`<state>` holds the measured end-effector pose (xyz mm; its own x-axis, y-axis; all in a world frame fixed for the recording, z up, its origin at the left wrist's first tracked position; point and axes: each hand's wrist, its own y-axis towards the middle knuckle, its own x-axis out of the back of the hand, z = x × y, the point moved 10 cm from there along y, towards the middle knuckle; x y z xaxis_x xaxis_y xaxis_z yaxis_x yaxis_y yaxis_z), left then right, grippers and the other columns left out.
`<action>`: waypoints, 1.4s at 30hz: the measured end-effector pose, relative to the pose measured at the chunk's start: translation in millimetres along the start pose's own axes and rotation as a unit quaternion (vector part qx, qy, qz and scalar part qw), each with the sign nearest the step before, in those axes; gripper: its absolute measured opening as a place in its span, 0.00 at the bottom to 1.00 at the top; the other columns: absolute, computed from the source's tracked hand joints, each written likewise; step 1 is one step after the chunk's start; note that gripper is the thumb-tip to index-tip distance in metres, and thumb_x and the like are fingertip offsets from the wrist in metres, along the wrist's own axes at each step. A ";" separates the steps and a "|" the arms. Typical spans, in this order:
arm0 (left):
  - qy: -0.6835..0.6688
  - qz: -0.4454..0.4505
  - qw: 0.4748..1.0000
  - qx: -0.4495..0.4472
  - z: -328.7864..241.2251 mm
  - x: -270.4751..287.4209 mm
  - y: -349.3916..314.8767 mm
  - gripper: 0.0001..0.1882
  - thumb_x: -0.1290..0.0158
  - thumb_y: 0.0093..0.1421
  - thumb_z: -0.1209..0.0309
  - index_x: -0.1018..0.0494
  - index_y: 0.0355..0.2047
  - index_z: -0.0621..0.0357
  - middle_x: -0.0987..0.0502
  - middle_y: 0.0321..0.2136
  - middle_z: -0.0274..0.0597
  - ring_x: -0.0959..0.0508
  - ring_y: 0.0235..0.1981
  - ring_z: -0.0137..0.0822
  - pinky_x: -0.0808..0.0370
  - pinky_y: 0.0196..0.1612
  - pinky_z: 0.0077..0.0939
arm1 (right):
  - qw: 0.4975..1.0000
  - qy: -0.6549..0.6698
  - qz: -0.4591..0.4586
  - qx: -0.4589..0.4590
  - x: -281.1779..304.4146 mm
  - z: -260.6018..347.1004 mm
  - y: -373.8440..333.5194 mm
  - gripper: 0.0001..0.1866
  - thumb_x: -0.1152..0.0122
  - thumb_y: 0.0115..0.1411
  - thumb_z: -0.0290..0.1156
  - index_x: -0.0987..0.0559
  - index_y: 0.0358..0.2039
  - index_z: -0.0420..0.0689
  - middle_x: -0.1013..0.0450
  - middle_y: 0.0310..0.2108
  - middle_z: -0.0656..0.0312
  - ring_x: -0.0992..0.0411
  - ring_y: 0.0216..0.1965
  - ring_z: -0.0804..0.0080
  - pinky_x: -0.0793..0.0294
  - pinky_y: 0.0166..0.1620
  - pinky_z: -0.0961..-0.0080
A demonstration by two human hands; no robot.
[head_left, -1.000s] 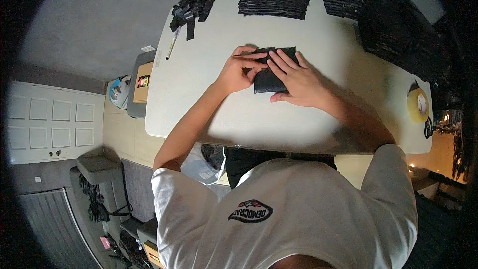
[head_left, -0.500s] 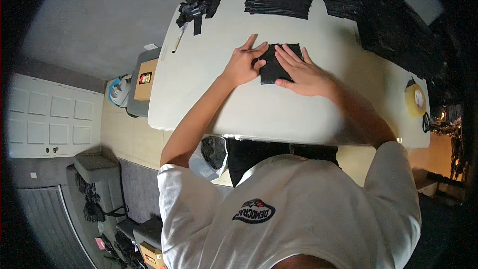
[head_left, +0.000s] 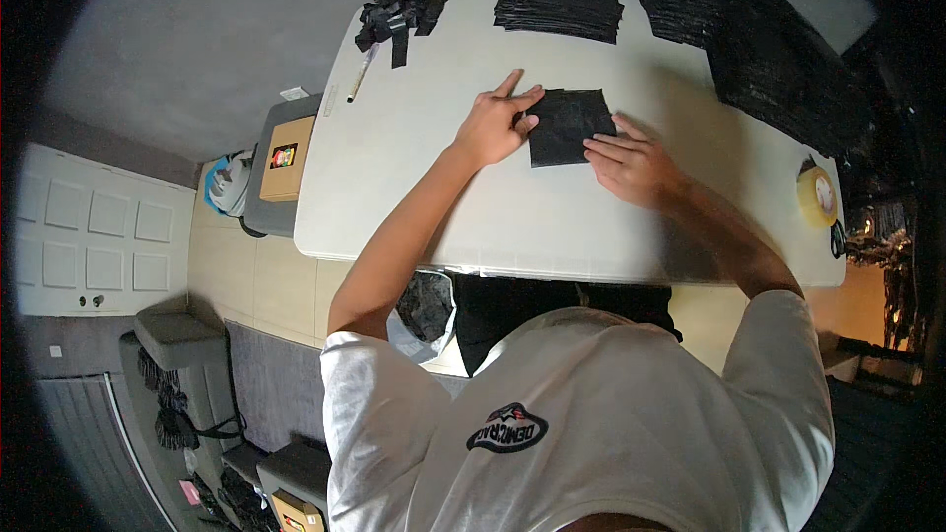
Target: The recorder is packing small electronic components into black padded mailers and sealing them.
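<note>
Since the earlier frame the right hand (head_left: 636,163) had slid off the face of the black square (head_left: 570,128) to its lower right edge, while the left hand (head_left: 496,126) had stayed at the left edge. From left to right, the left hand came first, partly open, one finger stretched away past the upper left corner, another finger and the thumb touching the left side without gripping it. The square lay flat on the worktop (head_left: 552,227) directly to its right, between the two hands; nearly square, it showed no marked long axis, only slightly more width from side to side. The right hand touched the lower right, so the piece lay up and to the left of it; its fingers were together and lightly bent, and whether the thumb pinched from beneath I could not tell. Neither hand was nearer, as both touched the piece. Counted from the left, there were one heap of black strips (head_left: 399,15), one pen (head_left: 363,74), two hands, one black square, one middle stack (head_left: 559,2), one smaller right stack (head_left: 675,5), one large black pile (head_left: 778,59) against it, and one tape roll (head_left: 817,197); the sheets within the stacks could not be counted.
</note>
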<state>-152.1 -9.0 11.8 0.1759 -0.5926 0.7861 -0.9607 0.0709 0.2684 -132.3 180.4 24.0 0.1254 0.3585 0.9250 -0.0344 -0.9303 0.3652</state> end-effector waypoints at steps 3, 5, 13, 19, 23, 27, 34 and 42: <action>-0.143 -0.022 0.989 0.031 19.7 4.7 -1.8 0.26 0.46 0.71 0.65 0.30 0.67 0.60 0.34 0.69 0.62 0.35 0.72 0.51 0.37 0.72 0.39 | 0.998 -0.012 -0.060 -0.021 22.0 -7.9 16.1 0.12 0.32 0.58 0.28 0.17 0.43 0.41 0.18 0.51 0.58 0.19 0.52 0.65 0.32 0.69 0.50; -0.456 -0.067 0.885 0.063 59.9 2.9 -12.2 0.32 0.53 0.76 0.56 0.38 0.70 0.68 0.30 0.68 0.53 0.33 0.69 0.40 0.41 0.72 0.40 | 0.991 -0.014 -0.111 -0.079 66.5 -17.7 51.3 0.10 0.33 0.58 0.28 0.16 0.41 0.41 0.17 0.44 0.58 0.18 0.47 0.61 0.26 0.64 0.57; -0.459 -0.188 0.859 0.124 5.4 42.4 34.6 0.35 0.60 0.77 0.48 0.38 0.71 0.64 0.29 0.67 0.53 0.32 0.69 0.42 0.38 0.69 0.37 | 0.960 0.108 -0.103 -0.238 34.1 -134.9 71.1 0.10 0.41 0.66 0.30 0.17 0.40 0.39 0.19 0.41 0.50 0.21 0.45 0.49 0.23 0.53 0.56; -0.231 -0.150 0.951 0.143 -42.7 -8.3 62.9 0.35 0.59 0.76 0.50 0.39 0.70 0.69 0.34 0.67 0.68 0.35 0.70 0.60 0.41 0.72 0.41 | 0.980 0.060 0.066 -0.178 -22.8 -90.5 47.9 0.32 0.42 0.69 0.42 0.32 0.66 0.35 0.36 0.68 0.40 0.42 0.71 0.41 0.49 0.75 0.47; -0.041 -0.114 0.988 0.096 -48.5 -54.3 74.0 0.34 0.56 0.73 0.53 0.39 0.69 0.66 0.35 0.68 0.64 0.43 0.71 0.73 0.48 0.73 0.60 | 0.979 0.080 0.109 -0.152 -54.0 -84.7 39.2 0.35 0.47 0.69 0.45 0.36 0.70 0.37 0.39 0.71 0.41 0.46 0.74 0.42 0.47 0.74 0.46; 0.007 -0.104 0.991 0.087 -53.2 -56.4 72.8 0.33 0.48 0.67 0.57 0.35 0.68 0.59 0.33 0.68 0.56 0.43 0.71 0.70 0.51 0.73 0.63 | 0.976 0.067 0.081 -0.189 -45.5 -82.4 36.5 0.37 0.47 0.68 0.43 0.40 0.73 0.41 0.45 0.74 0.43 0.52 0.76 0.42 0.51 0.74 0.39; -0.004 -0.084 0.991 0.103 -46.1 -63.4 72.9 0.37 0.45 0.65 0.56 0.39 0.70 0.56 0.37 0.71 0.58 0.47 0.71 0.76 0.54 0.73 0.66 | 0.970 0.068 0.115 -0.202 -46.4 -84.3 37.8 0.41 0.45 0.64 0.43 0.42 0.75 0.43 0.51 0.76 0.43 0.58 0.77 0.36 0.55 0.75 0.38; -0.046 -0.132 0.986 0.087 -44.9 -50.7 67.0 0.39 0.44 0.65 0.57 0.43 0.71 0.61 0.41 0.71 0.63 0.49 0.72 0.75 0.55 0.73 0.67 | 0.966 0.089 0.099 -0.223 -49.2 -90.5 37.4 0.42 0.41 0.60 0.45 0.38 0.74 0.49 0.46 0.74 0.43 0.56 0.75 0.27 0.52 0.72 0.30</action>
<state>-215.7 61.8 15.0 0.4115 -0.6435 0.6455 -0.9082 -0.2297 0.3500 -229.4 134.9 1.6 -0.0979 0.2216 0.9702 -0.4685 -0.8704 0.1516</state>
